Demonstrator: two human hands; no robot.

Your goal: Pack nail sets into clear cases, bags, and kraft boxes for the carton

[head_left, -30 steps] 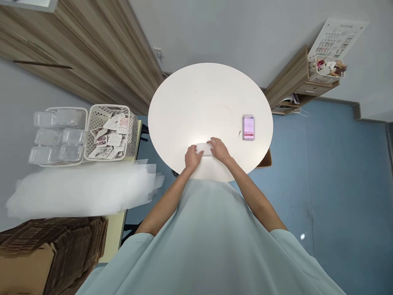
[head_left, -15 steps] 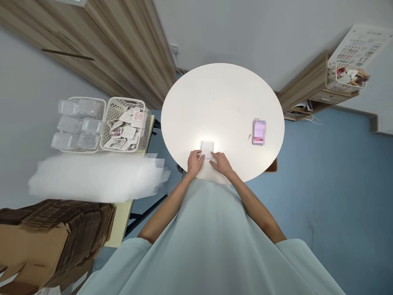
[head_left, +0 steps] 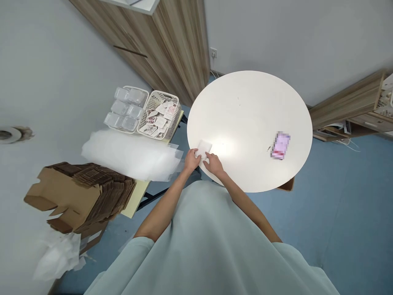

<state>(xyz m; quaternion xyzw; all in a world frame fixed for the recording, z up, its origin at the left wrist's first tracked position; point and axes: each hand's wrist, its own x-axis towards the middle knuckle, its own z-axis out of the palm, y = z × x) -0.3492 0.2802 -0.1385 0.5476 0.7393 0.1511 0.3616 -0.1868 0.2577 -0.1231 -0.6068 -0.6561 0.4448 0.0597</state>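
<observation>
The left hand's (head_left: 191, 160) grip is clamped on a flat, squarish, foam-like white packet (head_left: 203, 148) at the round white counter's (head_left: 251, 102) near left edge; the right hand (head_left: 214, 164), thumb and forefinger apart, touches its side, seemingly for steadiness

Packing workroom: flattened cartons (head_left: 84, 192), clear boxes (head_left: 126, 109), translucent sheets (head_left: 130, 155)
</observation>
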